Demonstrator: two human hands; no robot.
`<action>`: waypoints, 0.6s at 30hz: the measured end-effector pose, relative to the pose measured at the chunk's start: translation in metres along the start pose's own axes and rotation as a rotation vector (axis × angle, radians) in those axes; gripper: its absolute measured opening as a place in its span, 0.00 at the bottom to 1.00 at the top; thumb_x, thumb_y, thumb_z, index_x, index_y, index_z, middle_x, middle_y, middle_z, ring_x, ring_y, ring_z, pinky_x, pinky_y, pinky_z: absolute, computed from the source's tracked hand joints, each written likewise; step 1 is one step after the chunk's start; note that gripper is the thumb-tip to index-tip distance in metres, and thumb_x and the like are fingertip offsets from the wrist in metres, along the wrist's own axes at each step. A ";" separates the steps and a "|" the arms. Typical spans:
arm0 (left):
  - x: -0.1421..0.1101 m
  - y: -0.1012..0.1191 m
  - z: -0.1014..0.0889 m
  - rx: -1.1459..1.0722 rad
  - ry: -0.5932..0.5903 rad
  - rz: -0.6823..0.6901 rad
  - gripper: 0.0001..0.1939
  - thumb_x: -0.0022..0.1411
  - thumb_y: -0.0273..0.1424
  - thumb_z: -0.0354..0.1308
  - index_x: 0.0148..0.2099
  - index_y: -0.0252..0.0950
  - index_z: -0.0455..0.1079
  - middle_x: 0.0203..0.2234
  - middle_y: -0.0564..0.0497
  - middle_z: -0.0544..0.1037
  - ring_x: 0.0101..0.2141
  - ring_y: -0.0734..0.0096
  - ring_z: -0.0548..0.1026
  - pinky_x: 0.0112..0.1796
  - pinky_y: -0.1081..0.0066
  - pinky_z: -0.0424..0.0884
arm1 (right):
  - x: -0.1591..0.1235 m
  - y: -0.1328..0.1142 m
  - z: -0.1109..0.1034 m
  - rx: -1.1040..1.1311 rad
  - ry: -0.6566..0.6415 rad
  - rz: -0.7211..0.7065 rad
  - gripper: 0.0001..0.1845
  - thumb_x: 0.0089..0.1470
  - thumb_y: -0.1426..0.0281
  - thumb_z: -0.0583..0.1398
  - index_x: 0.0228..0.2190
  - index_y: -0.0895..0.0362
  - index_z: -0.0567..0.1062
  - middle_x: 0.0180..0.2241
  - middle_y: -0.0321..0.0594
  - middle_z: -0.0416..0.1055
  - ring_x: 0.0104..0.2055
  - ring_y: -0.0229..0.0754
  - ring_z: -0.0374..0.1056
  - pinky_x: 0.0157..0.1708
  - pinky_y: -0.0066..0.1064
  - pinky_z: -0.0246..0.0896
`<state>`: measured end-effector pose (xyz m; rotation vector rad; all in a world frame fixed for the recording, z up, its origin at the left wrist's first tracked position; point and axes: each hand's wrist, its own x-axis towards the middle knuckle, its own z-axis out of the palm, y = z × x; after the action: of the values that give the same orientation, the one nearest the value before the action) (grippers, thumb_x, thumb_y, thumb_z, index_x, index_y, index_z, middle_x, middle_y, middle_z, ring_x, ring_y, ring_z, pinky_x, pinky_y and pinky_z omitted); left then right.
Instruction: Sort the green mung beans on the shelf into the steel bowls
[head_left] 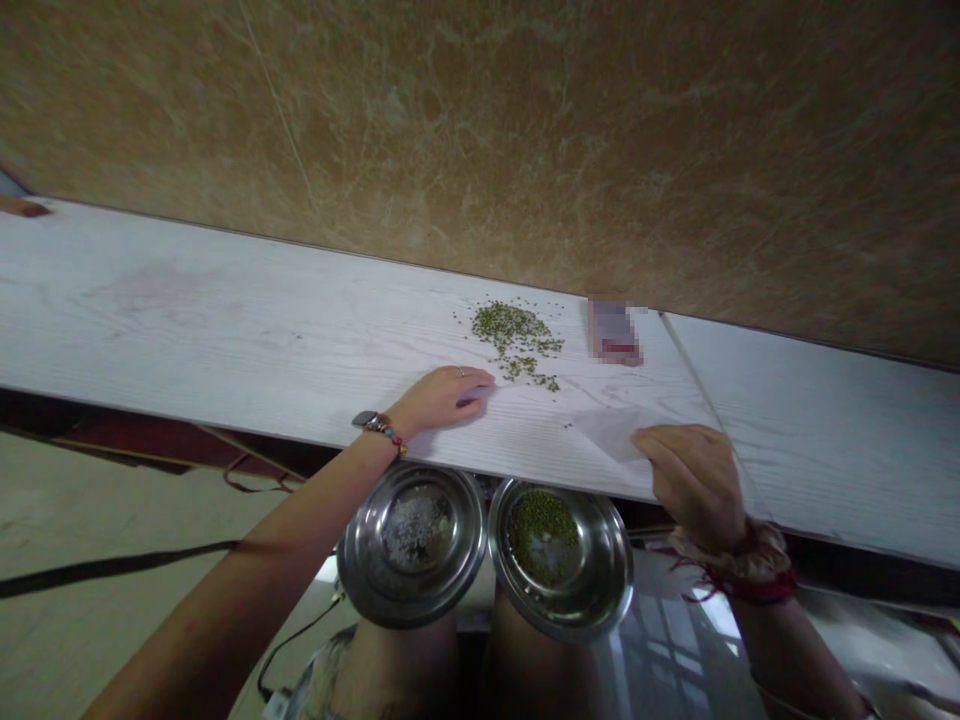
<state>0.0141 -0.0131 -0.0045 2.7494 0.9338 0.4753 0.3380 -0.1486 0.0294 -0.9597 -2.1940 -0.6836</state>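
Observation:
A loose spread of small green beans (517,338), like mung beans, lies on the white wood-grain board (247,330). My left hand (442,398) rests at the near left edge of the beans, fingers stretched out and thumb apart. A pale patch shows by its fingertips, and I cannot make out what it is. My right hand (694,475) pinches a thin whitish sheet (611,430), which tilts over the board to the right of the beans. Two dark specks lie beside the sheet's left end.
Below the board's near edge, one metal bowl (360,575) holds white grains and another metal bowl (611,600) holds green beans. Both sit over my legs. A blurred-out flat packet (615,333) lies right of the beans. A brown patterned wall (480,150) borders the board's far side.

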 end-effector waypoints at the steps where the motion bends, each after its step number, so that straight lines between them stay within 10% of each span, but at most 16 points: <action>1: 0.000 -0.001 0.001 0.002 0.005 0.003 0.18 0.64 0.33 0.51 0.54 0.36 0.69 0.54 0.46 0.76 0.53 0.64 0.74 0.55 0.63 0.67 | -0.001 0.000 -0.001 0.004 0.005 0.010 0.20 0.53 0.83 0.54 0.42 0.52 0.75 0.34 0.38 0.79 0.37 0.40 0.74 0.40 0.35 0.64; 18: 0.001 0.001 -0.001 0.003 0.002 -0.013 0.18 0.64 0.33 0.51 0.54 0.34 0.70 0.53 0.45 0.76 0.53 0.63 0.74 0.55 0.63 0.67 | 0.017 -0.009 0.011 -0.054 -0.007 0.087 0.17 0.54 0.83 0.53 0.39 0.53 0.74 0.31 0.36 0.78 0.35 0.40 0.73 0.40 0.35 0.60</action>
<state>0.0150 -0.0136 -0.0032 2.7445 0.9534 0.4747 0.3184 -0.1391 0.0327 -1.0798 -2.1356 -0.7028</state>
